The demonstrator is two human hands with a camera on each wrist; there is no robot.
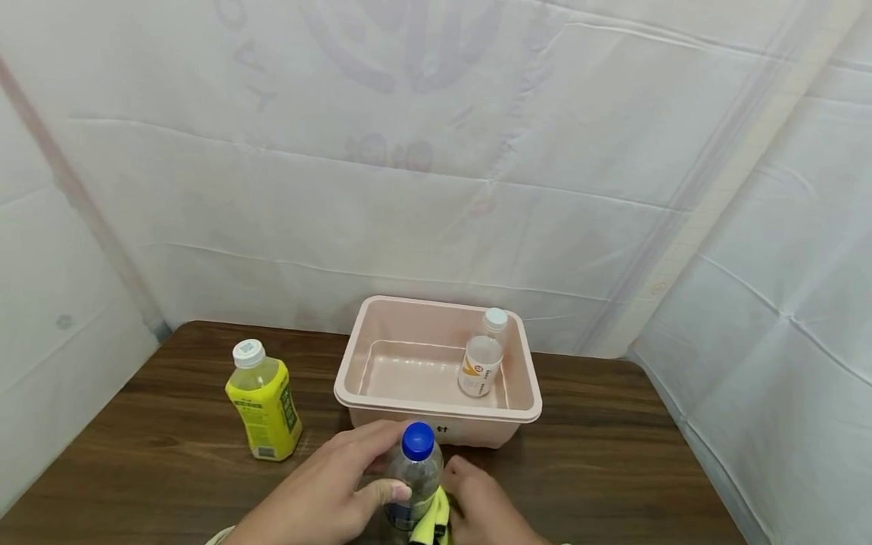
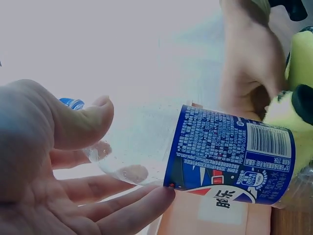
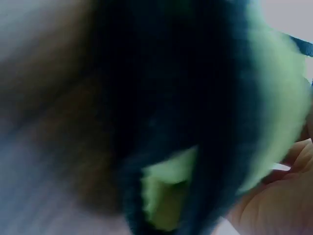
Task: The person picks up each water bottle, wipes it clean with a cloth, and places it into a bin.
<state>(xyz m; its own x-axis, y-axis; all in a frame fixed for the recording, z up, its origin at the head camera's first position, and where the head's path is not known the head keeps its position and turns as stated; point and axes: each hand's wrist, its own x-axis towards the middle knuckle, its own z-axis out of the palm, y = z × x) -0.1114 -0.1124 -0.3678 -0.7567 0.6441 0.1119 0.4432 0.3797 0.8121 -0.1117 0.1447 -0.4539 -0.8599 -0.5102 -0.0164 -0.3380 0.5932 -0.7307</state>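
A clear plastic bottle [image 1: 417,478] with a blue cap stands at the front in the head view; its blue label [image 2: 230,152] shows up close in the left wrist view. My left hand [image 1: 334,481] holds the bottle by its upper part, thumb on the near side and fingers on the far side. My right hand [image 1: 485,503] grips a yellow-green cloth [image 1: 432,521] with black edging, which lies against the bottle's lower right side. Up close in the right wrist view, the blurred cloth [image 3: 279,103] covers much of the frame and hides the right fingers.
Behind the hands sits a pink plastic bin [image 1: 402,411], with a clear bottle with a white cap [image 1: 480,371] leaning inside its right end. A yellow bottle [image 1: 266,409] stands at left on the dark wooden table [image 1: 613,454]. White sheeting [image 1: 409,212] surrounds the table.
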